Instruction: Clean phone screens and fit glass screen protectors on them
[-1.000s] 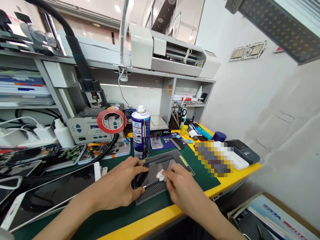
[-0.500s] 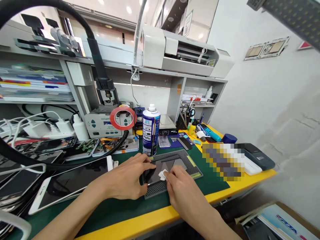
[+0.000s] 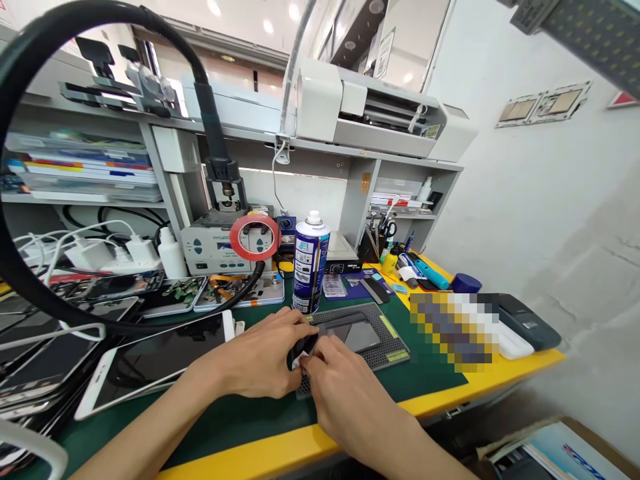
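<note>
A dark, glossy phone screen (image 3: 359, 335) lies flat on a grey perforated mat (image 3: 387, 343). My left hand (image 3: 265, 353) is curled round its left end, thumb at the near edge and fingertips at the far edge. Between the fingertips of my right hand (image 3: 345, 390) is a small white wipe (image 3: 299, 361), pressed against the left end of the screen, close to my left hand. My right hand hides part of the screen and most of the wipe. Just behind the mat stands a blue and white spray can (image 3: 310, 267).
To the left lie a white tablet (image 3: 165, 357) and a stack of phones (image 3: 40, 367). A black hose (image 3: 10, 220) loops across the left side, near a red tape roll (image 3: 255, 237). A pen holder (image 3: 375, 241) stands at the back right.
My right hand has moved left along the screen with the wipe, towards my left hand. My left hand keeps its grip. The whole view has shifted slightly.
</note>
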A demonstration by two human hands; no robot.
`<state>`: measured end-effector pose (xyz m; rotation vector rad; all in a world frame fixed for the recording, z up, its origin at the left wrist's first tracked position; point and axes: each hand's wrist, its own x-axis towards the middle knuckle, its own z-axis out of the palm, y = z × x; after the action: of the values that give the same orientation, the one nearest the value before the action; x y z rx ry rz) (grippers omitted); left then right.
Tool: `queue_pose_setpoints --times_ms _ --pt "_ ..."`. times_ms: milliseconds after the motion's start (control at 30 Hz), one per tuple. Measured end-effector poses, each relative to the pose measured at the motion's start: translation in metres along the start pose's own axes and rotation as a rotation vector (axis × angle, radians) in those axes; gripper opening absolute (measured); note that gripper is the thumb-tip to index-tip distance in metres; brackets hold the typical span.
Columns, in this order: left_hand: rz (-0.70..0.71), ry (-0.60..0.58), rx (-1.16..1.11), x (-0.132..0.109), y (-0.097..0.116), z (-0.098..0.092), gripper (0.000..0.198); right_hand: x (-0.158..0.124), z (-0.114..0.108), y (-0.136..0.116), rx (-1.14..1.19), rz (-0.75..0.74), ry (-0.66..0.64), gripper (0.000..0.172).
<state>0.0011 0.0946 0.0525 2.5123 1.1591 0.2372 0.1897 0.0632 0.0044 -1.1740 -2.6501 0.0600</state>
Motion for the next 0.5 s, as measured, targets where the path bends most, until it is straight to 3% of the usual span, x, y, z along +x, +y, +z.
queue_pose_setpoints --times_ms 500 --pt "-0.031 0.023 -0.036 0.002 -0.002 0.006 0.03 0.031 -0.002 0.017 -0.007 -0.02 0.015 0.023"
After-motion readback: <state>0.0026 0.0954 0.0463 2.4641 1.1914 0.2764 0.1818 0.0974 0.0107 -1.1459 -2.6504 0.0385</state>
